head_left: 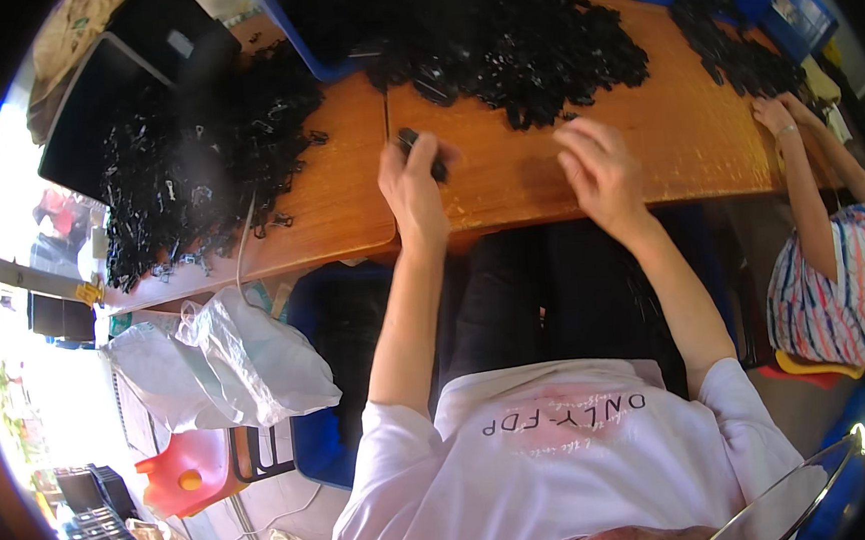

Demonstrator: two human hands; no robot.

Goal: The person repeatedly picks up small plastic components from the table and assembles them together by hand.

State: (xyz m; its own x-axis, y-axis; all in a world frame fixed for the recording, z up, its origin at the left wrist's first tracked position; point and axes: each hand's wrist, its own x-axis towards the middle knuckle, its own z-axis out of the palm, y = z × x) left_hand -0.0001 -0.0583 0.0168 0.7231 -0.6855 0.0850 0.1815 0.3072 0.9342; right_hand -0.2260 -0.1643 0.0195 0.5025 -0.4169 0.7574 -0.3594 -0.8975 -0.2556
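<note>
My left hand (413, 193) is closed around a small black plastic part (437, 167), which looks like a clip, above the table near its front edge. Some of the part is hidden by my fingers. My right hand (603, 176) hovers to the right with its fingers loosely bent and a gap between thumb and forefinger; I see nothing in it. Just beyond its fingertips begins a large heap of similar black parts (528, 58). Both hands are slightly blurred.
Another black heap (205, 166) covers the left of the wooden table (506, 180), beside a black bin (139, 90). A blue bin (323, 62) stands at the back. On the right a co-worker's hands (775, 116) touch a third heap (728, 54). A white bag (238, 354) hangs at the left edge.
</note>
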